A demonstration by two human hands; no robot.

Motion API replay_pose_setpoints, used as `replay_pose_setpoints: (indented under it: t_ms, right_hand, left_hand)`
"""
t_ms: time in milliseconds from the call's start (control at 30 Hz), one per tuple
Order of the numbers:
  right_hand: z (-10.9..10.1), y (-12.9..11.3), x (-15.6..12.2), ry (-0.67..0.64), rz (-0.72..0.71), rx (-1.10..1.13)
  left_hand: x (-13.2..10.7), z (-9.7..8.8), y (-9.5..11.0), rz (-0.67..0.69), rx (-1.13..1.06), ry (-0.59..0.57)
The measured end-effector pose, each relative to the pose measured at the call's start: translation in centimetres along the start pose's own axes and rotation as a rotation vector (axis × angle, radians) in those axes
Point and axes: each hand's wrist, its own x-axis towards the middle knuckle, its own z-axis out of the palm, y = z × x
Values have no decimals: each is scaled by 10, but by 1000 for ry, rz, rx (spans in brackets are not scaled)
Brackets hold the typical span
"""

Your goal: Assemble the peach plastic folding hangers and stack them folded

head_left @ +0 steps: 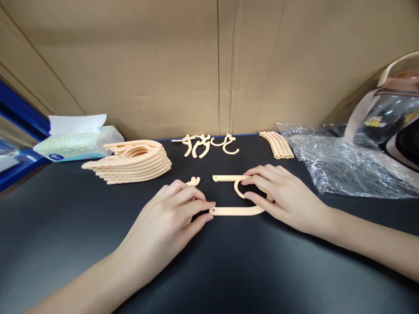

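A cream hanger arm lies on the black table, its far end bending up toward my right hand. The thumb and a finger of my left hand pinch the holed left end of this arm. Above it lies a second, straight-edged hanger arm. My right hand has its fingertips on that upper arm, and its thumb is beside a curved hook between the two arms. Part of the hook is hidden under the right hand. Behind my left fingers a small cream piece sticks out, mostly covered.
A stack of folded cream hangers stands at the left, beside a tissue pack. Several loose hooks and a row of hanger arms lie at the back. Clear plastic wrap and a bottle are at the right.
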Motion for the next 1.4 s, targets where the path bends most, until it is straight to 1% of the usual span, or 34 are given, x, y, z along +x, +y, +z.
replay_pose_setpoints:
  t_ms: [233, 333, 433, 500, 567, 667, 733, 933, 1067, 1200, 1300, 1400]
  right_hand:
    - [0, 1, 0, -14, 5, 1]
    - [1, 2, -1, -18, 7, 4]
    - [0, 1, -1, 22, -11, 10]
    - [-2, 0, -2, 67, -54, 17]
    - [-3, -2, -3, 102, -146, 29]
    - [-5, -4, -4, 137, -304, 28]
    - [-4, -5, -4, 142, -351, 14]
    - [-2, -3, -4, 108, -362, 7]
    - [-1, -3, -4, 109, -358, 14]
    - [-1, -4, -4, 117, -342, 59]
    - [0, -4, -5, 113, -328, 73]
    - [0, -4, -5, 106, -323, 67]
  left_hand:
    - [1, -2, 0, -4, 15, -14]
    - [0, -7, -5, -47, 49, 13]
    - [-1, -12, -10, -121, 118, 44]
    - [-1, -14, -13, -189, 168, 45]
    - [-2, -15, -14, -241, 201, 34]
    - [-3, -11, -13, -256, 221, -5]
    - [-4, -8, -12, -248, 228, -32]
    - [-6, -6, -11, -243, 256, -49]
    - [-7, -10, -6, -304, 304, -84]
    - [-6, -12, 0, -374, 346, -157]
    - [-5, -14, 0, -366, 336, -196]
    - [-5, -15, -2, -344, 353, -176]
